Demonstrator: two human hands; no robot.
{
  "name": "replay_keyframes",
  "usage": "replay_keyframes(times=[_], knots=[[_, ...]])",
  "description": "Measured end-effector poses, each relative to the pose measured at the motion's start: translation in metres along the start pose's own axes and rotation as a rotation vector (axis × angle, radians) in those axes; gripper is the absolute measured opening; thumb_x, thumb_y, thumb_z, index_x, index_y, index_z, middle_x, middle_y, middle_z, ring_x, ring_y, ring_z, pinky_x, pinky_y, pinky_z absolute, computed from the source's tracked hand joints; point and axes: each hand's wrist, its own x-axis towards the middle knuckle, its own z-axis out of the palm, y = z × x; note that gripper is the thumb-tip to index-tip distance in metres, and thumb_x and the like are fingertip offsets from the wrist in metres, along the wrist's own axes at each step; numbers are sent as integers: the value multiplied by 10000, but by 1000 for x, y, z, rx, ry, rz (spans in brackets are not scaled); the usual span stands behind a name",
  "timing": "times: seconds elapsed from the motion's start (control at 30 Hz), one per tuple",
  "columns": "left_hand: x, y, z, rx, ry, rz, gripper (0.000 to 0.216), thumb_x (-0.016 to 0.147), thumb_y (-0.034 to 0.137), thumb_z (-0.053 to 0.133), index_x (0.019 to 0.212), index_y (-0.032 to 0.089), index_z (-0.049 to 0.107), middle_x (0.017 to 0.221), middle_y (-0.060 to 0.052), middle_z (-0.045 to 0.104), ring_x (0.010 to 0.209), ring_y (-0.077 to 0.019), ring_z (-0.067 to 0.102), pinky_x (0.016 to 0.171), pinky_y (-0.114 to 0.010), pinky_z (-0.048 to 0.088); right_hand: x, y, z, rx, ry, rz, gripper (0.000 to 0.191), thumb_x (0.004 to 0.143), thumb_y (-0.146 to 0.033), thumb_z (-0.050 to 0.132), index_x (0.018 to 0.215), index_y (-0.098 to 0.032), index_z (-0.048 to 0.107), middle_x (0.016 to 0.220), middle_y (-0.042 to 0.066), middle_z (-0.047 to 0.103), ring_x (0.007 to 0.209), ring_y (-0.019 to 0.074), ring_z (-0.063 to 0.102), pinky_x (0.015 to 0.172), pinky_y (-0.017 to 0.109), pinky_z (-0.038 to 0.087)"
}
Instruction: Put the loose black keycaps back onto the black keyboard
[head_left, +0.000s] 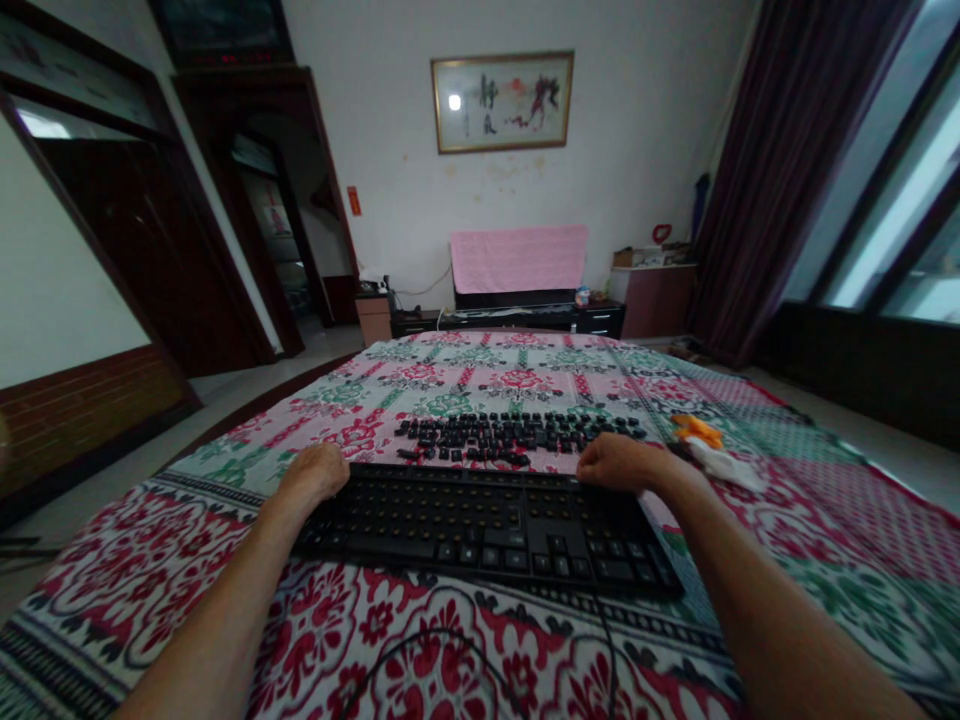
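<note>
A black keyboard lies on the patterned tablecloth with most of its keys off, baring rows of small sockets. Some keycaps remain along its near edge and at the right end. At its far left corner is my left hand, fingers curled around the edge. My right hand is over the far right part of the keyboard, its fingers drawn together; what is between them is hidden. Just beyond the keyboard, loose black keycaps are spread in rough rows, the right end close to my right hand.
Right of the keycaps lie an orange cloth-like item and a crumpled white one. A black cable runs from the keyboard toward me over the tablecloth. Across the room stands a low cabinet beneath a pink cover.
</note>
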Motion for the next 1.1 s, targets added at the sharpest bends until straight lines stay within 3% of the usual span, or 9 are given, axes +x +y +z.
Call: replay_keyframes(times=[0.33,0.47,0.6,0.67,0.7,0.77,0.87,0.97,1.1], knots=[[-11,17,-9,23,-18,-16,299,674,274,376,754,135,629,676,-124,632,699,-231,589,590,-269,412,2,19,-3,7,23,28,225,638,-298,470,656,-153,641,613,33,576,528,111,482,452,197,319],[-12,14,-11,22,-39,-17,292,673,273,384,751,128,625,727,-137,633,729,-243,584,596,-279,410,5,19,-3,4,2,59,228,640,-295,456,645,-145,627,567,34,542,477,104,445,425,206,292],[-21,23,-25,38,102,-24,300,674,296,410,813,125,614,856,-151,618,800,-281,557,610,-323,402,4,11,-9,-122,118,24,258,664,-272,421,590,-133,626,553,50,539,503,121,450,457,230,284],[-28,38,-32,-27,164,108,274,681,298,416,794,157,623,814,-106,624,792,-255,552,637,-320,394,3,2,-10,-126,174,-48,284,684,-267,396,609,-133,634,562,47,549,528,124,461,483,233,291],[-33,47,-34,-101,161,241,253,681,295,429,797,185,625,805,-70,627,789,-227,550,654,-300,391,1,-5,-9,-95,162,-107,290,692,-272,392,630,-133,639,568,42,555,541,123,467,495,228,299],[-43,69,-33,-305,49,522,237,684,306,448,811,214,625,778,-14,626,730,-158,553,639,-237,388,-2,-21,-4,50,65,-291,264,681,-294,433,754,-160,647,658,13,591,600,115,491,525,201,325],[-57,96,-24,-467,-146,807,240,701,289,446,843,215,626,751,16,629,671,-106,546,604,-185,379,-7,-46,7,136,-98,-466,280,674,-316,455,833,-183,645,695,-15,605,613,103,496,529,182,339],[-65,108,-17,-487,-134,882,233,697,272,465,855,216,627,788,21,631,723,-104,542,648,-181,368,-9,-64,18,130,-106,-504,283,670,-334,462,812,-180,652,657,-12,601,579,99,495,506,181,336],[-64,108,-15,-506,-91,856,211,692,262,479,830,210,629,785,24,629,724,-100,538,647,-177,360,-8,-73,27,128,-86,-509,280,667,-336,460,776,-167,655,609,-4,589,536,95,478,464,178,319]])
